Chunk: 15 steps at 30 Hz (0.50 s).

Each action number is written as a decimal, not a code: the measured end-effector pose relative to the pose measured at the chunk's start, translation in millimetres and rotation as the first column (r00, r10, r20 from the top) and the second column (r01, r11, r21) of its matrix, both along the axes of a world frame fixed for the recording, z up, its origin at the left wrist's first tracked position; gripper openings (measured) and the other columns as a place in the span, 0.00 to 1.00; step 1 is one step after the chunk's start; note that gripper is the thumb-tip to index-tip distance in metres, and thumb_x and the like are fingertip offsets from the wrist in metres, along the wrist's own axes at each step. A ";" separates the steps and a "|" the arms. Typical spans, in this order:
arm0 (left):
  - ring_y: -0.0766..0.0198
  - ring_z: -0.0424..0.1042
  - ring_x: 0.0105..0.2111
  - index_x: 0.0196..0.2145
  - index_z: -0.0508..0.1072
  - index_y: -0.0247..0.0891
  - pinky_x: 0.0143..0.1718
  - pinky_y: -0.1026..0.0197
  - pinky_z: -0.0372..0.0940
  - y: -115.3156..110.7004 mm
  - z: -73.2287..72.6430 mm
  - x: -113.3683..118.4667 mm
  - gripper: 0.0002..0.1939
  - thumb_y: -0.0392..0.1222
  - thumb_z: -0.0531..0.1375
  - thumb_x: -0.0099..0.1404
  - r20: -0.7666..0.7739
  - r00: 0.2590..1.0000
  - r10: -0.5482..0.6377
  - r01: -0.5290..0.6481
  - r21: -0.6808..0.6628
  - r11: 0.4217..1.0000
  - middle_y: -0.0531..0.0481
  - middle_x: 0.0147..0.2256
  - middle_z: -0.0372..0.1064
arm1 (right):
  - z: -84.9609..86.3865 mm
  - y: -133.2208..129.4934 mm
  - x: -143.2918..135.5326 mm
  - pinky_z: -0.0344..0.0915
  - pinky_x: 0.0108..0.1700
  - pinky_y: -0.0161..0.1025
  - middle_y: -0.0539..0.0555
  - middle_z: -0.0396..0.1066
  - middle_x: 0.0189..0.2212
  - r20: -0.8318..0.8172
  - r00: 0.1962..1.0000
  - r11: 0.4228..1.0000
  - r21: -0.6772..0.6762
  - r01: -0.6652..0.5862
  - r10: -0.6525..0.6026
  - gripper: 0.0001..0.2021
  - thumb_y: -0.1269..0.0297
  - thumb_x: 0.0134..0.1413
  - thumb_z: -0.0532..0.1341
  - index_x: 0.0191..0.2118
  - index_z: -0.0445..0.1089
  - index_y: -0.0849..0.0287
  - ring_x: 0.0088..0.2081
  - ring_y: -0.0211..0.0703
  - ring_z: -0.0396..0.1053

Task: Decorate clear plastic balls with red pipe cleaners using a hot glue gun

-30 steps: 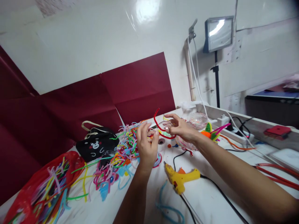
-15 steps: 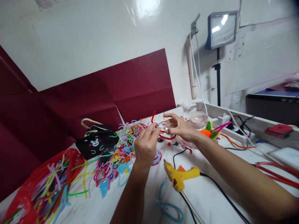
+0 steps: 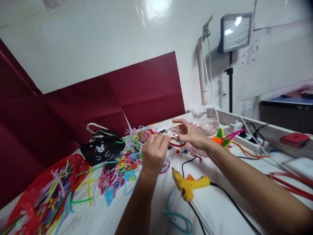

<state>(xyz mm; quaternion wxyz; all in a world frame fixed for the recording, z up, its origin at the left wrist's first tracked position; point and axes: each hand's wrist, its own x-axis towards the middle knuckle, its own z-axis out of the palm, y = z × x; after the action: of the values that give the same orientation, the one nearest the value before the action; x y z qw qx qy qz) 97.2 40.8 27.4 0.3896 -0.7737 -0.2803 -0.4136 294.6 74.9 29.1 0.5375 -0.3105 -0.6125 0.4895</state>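
My left hand [image 3: 154, 152] is closed, its fingers bent together at one end of a red pipe cleaner [image 3: 179, 145]; its fingertips are partly hidden. My right hand [image 3: 193, 135] curves its thumb and fingers around a clear, rounded plastic piece [image 3: 174, 131], which looks like a shell of a ball. The red pipe cleaner runs beneath this piece, from my left fingers towards my right thumb. Nearer to me on the table lies a yellow glue gun [image 3: 189, 185], its nozzle pointing away.
Tangled colourful pipe cleaners [image 3: 137, 147] spread left of my hands, beside a black drawstring bag [image 3: 102, 148] and a red plastic bag [image 3: 26, 199]. A blue pipe cleaner [image 3: 174, 215] lies in front. To the right are another clear ball [image 3: 209, 124], a power strip [image 3: 249, 140] and cords.
My left fingers have curled further in, and the red end that stood up above them no longer shows. My right hand keeps its curved hold. The whole view has shifted slightly.
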 end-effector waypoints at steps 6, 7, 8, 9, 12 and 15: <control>0.56 0.73 0.36 0.38 0.79 0.42 0.41 0.54 0.67 -0.3 -0.9 3.5 0.10 0.35 0.58 0.74 0.030 1.000 -0.005 0.006 -0.017 1.000 0.46 0.33 0.78 | 0.3 -0.8 -0.6 0.72 0.47 0.45 0.54 0.73 0.43 -0.004 1.000 1.000 0.006 -0.007 0.007 0.36 0.67 0.33 0.71 0.54 0.64 0.50 0.48 0.52 0.72; 0.56 0.73 0.36 0.38 0.79 0.42 0.41 0.54 0.67 -0.9 -0.8 4.2 0.10 0.35 0.58 0.74 0.033 0.999 -0.007 0.008 -0.027 1.000 0.46 0.33 0.78 | 0.6 -1.0 -0.7 0.72 0.47 0.45 0.54 0.73 0.43 -0.003 1.000 1.000 0.007 -0.008 0.008 0.35 0.67 0.33 0.70 0.54 0.64 0.50 0.48 0.52 0.72; 0.56 0.72 0.35 0.37 0.79 0.41 0.41 0.54 0.66 -1.6 -0.6 4.8 0.10 0.35 0.58 0.74 0.035 0.999 -0.006 0.007 -0.032 0.999 0.46 0.33 0.78 | 1.0 -1.3 -0.8 0.72 0.46 0.45 0.54 0.73 0.43 0.000 1.000 1.000 0.008 -0.010 0.010 0.35 0.66 0.33 0.70 0.54 0.64 0.50 0.48 0.52 0.72; 0.56 0.72 0.35 0.37 0.79 0.41 0.40 0.54 0.66 -2.5 -0.4 5.3 0.10 0.34 0.58 0.74 0.035 0.999 -0.001 0.002 -0.033 0.999 0.46 0.33 0.78 | 1.4 -1.6 -0.9 0.71 0.46 0.45 0.54 0.73 0.43 0.003 1.000 1.000 0.007 -0.009 0.009 0.35 0.66 0.33 0.70 0.54 0.64 0.50 0.48 0.52 0.72; 0.56 0.72 0.35 0.37 0.78 0.40 0.39 0.55 0.66 -4.7 0.2 7.0 0.09 0.33 0.59 0.74 0.026 1.000 0.009 -0.008 -0.012 1.000 0.46 0.32 0.77 | 2.0 -2.4 -1.2 0.71 0.45 0.44 0.54 0.73 0.43 0.006 1.000 1.000 -0.002 -0.002 0.002 0.35 0.67 0.33 0.69 0.54 0.64 0.51 0.46 0.50 0.72; 0.57 0.73 0.34 0.38 0.78 0.39 0.38 0.56 0.66 -5.2 -0.6 8.5 0.08 0.33 0.59 0.74 0.035 0.999 0.003 -0.003 -0.006 1.000 0.46 0.31 0.77 | 1.0 -2.2 -1.8 0.71 0.45 0.43 0.53 0.72 0.43 0.007 1.000 1.000 -0.006 -0.004 0.005 0.36 0.67 0.32 0.69 0.54 0.64 0.51 0.44 0.48 0.71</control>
<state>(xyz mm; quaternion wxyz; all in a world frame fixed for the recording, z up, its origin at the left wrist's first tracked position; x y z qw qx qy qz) 105.7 35.6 26.7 0.3830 -0.7671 -0.2894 -0.4255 292.8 72.7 30.1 0.5333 -0.3124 -0.6137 0.4913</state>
